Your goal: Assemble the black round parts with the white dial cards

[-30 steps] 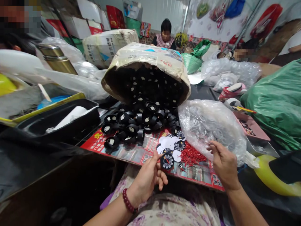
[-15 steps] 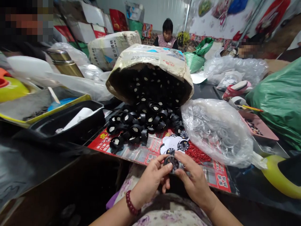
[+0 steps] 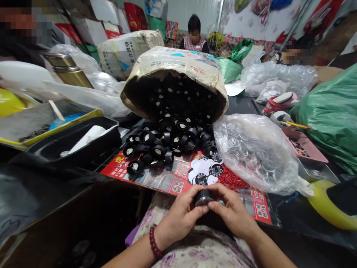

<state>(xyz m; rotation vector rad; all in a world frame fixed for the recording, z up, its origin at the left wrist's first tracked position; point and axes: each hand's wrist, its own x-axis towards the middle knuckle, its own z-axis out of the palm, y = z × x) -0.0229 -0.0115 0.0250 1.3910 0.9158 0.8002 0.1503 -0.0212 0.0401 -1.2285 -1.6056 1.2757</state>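
Observation:
Between my two hands, close to my lap, is a small round black dial housing [image 3: 204, 197], tilted so its side faces me. My left hand [image 3: 185, 208] grips its left side with thumb and fingers. The thumb and fingertips of my right hand [image 3: 228, 206] press on its right side. Just beyond lie round paper dial discs [image 3: 201, 167], some white side up and some printed black. A heap of loose black housings [image 3: 158, 147] spills from a large sack [image 3: 178, 63] lying on its side. Beside the discs is a pile of small red pieces [image 3: 231, 178].
On the right lie a clear bag of transparent rings [image 3: 256, 149], a pink tray [image 3: 306, 147], a yellow tape roll [image 3: 329, 208] and a green bag [image 3: 329, 115]. A black tray [image 3: 72, 141] and a golden flask [image 3: 67, 70] stand left. A person [image 3: 194, 39] sits opposite.
The black housing has turned in my hands, from its printed face towards me to its side. My fingers have shifted around it. The camera view has moved slightly.

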